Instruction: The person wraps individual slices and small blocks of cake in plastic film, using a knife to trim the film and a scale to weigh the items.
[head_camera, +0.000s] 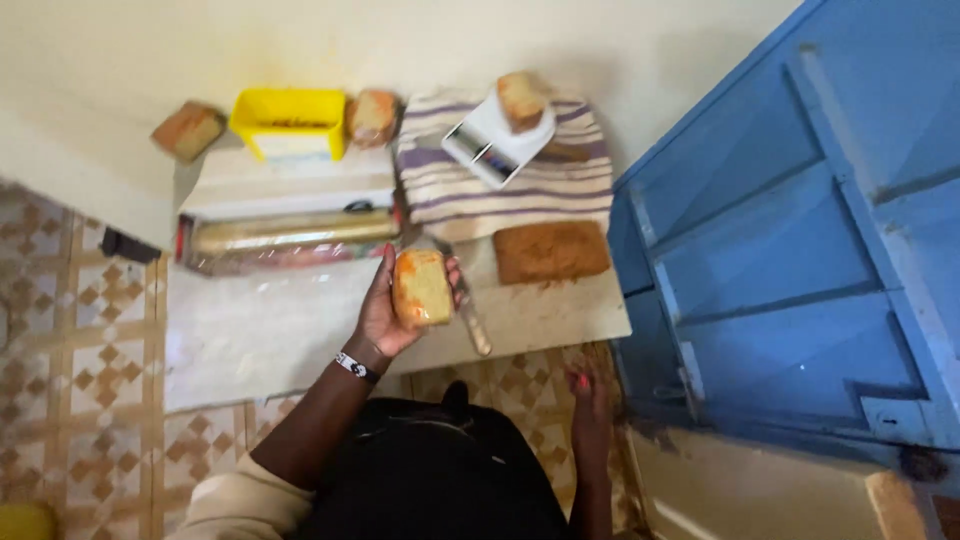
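My left hand (385, 310) is raised palm-up over the white table (270, 330) and holds a wrapped slice of yellow cake (422, 288). My right hand (590, 395) hangs down below the table's front edge, blurred, with nothing seen in it. A brown loaf of cake (550, 250) lies on the table to the right of the held slice. A knife (470, 315) lies on the table just right of my left hand. A roll of cling film in its box (290, 235) sits behind the hand.
A white kitchen scale (495, 140) with a cake slice (522, 98) on it stands on a striped cloth (510, 190). A yellow tub (290, 120) and two wrapped slices (188, 130) (374, 116) sit at the back. A blue door (800, 230) is at right.
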